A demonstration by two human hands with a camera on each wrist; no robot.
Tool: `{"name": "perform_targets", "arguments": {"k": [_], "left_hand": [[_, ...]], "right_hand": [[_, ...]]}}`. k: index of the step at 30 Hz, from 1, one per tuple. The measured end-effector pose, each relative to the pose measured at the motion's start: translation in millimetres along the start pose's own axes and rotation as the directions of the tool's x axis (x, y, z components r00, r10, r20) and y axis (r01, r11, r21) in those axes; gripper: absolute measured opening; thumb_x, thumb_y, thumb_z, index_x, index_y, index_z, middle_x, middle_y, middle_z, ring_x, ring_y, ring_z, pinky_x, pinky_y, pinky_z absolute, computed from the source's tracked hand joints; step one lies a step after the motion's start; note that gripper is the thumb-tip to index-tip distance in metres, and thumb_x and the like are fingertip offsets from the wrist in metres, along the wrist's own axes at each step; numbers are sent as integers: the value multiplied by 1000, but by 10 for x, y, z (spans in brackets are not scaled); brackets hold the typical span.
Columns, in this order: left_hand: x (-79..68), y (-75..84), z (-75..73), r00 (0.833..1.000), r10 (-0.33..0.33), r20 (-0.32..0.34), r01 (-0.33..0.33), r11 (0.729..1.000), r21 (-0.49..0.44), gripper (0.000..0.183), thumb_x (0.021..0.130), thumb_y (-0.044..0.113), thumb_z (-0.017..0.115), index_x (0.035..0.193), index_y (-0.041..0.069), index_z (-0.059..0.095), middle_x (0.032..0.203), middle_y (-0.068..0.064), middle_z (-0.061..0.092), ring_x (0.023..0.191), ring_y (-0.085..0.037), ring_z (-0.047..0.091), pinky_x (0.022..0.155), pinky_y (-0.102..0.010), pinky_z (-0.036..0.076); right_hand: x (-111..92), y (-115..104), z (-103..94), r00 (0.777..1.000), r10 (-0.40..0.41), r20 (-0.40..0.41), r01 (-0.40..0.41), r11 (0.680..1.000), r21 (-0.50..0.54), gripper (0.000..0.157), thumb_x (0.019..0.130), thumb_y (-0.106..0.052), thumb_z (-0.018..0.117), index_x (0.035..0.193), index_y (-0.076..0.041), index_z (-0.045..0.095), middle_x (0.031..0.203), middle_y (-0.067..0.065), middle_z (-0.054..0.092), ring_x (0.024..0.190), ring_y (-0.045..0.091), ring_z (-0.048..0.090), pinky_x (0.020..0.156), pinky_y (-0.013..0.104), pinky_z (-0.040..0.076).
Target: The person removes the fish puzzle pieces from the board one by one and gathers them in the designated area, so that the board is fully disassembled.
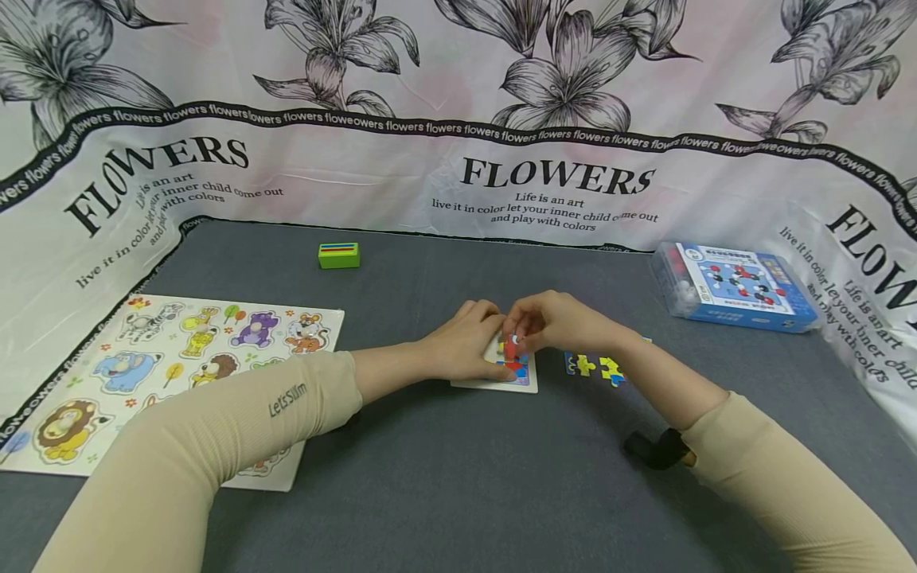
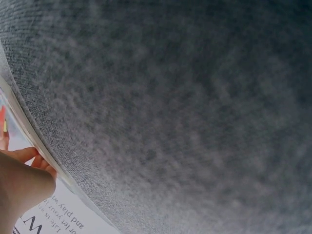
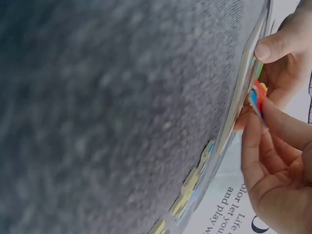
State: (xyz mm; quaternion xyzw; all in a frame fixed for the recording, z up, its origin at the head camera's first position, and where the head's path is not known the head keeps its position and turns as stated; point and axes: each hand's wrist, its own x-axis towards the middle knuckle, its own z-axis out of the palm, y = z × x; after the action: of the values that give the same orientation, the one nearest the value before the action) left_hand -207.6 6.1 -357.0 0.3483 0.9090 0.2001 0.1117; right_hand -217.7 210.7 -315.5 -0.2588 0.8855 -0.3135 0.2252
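Observation:
My left hand point(image 1: 464, 344) holds a small white-edged puzzle board point(image 1: 528, 385), its thumb along the near side and its other fingers toward the far side. Above the board, my right hand point(image 1: 562, 320) pinches a red and blue puzzle piece point(image 3: 258, 100) between thumb and fingers. In the right wrist view that piece stands tilted, close to the board. Part of the board's picture is hidden under both hands. Several loose yellow and blue puzzle pieces point(image 1: 611, 371) lie to the board's right, partly covered by my right forearm in the head view.
A large white board with animal pictures point(image 1: 166, 366) lies at the left, partly beneath my left sleeve. Farther back is a green block with coloured stripes point(image 1: 339, 255). A blue plastic box point(image 1: 745, 286) stands at the back right. Flower-printed cloth point(image 1: 358, 171) borders the grey table.

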Motion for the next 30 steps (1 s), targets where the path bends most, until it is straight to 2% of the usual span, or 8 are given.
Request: {"name": "perform_targets", "arguments": {"k": [6,12,23,30], "left_hand": [[0,13,-10,1000,-6,2,6,1000,9,81,83,55,73,143,8,47,142,-8,43,128,-23,38,102,-35,43],[-5,17,-9,1000,-9,3,9,1000,13,82,83,55,72,145,7,46,142,-7,43,128,-23,38,102,-34,43],[-23,11,27,1000,13,-9,-13,1000,25,82,84,52,72,145,5,45,146,-10,42,134,-26,36,111,-36,39],[-33,5,35,1000,8,-3,-8,1000,13,82,84,52,72,145,6,44,146,-9,41,135,-25,34,111,-36,39]], "right_hand": [[-82,-2,-76,1000,16,-27,-16,1000,-16,17,88,-8,71,104,-12,69,90,5,67,79,16,61,72,31,53],[-196,105,-131,997,66,-38,-66,998,3,17,89,-7,68,104,-14,69,90,6,65,77,18,60,69,33,52],[-614,384,-300,988,132,-84,-129,991,39,17,93,-12,66,109,-11,68,93,8,65,79,13,59,67,30,51],[-841,564,-378,980,179,-90,-174,983,54,17,95,-10,63,112,-8,66,102,10,69,85,12,64,77,29,56]]}}
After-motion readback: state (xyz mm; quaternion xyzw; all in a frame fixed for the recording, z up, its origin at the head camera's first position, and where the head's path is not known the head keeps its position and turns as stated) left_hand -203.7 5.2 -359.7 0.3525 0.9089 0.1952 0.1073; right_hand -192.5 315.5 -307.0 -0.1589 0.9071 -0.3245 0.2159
